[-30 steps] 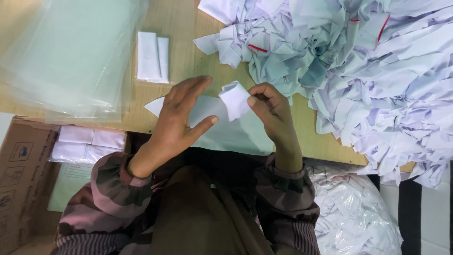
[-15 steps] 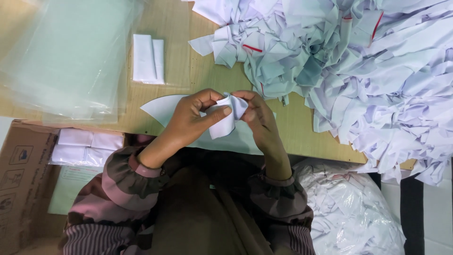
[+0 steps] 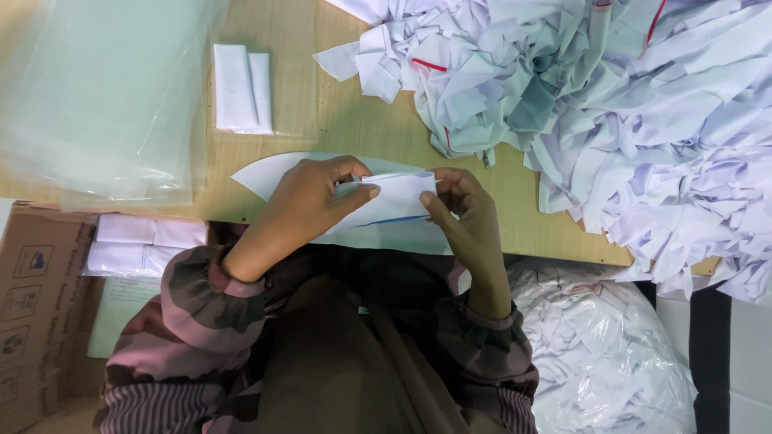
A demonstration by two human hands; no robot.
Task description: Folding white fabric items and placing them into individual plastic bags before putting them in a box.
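Note:
My left hand and my right hand both pinch a small folded white cloth piece over the near edge of the wooden table. The left fingers press its top and left end, the right fingers hold its right end. Under the hands lies a white curved card sheet. A big heap of crumpled white cloth pieces fills the right and far side of the table.
A folded white piece lies far left of my hands. Clear plastic bags are stacked at the left. Below the table edge, a cardboard box holds packed pieces; a plastic bag of cloth sits at the right.
My left hand lay flat on the card a second ago; both hands have since come together and folded the white piece into a flat narrow shape.

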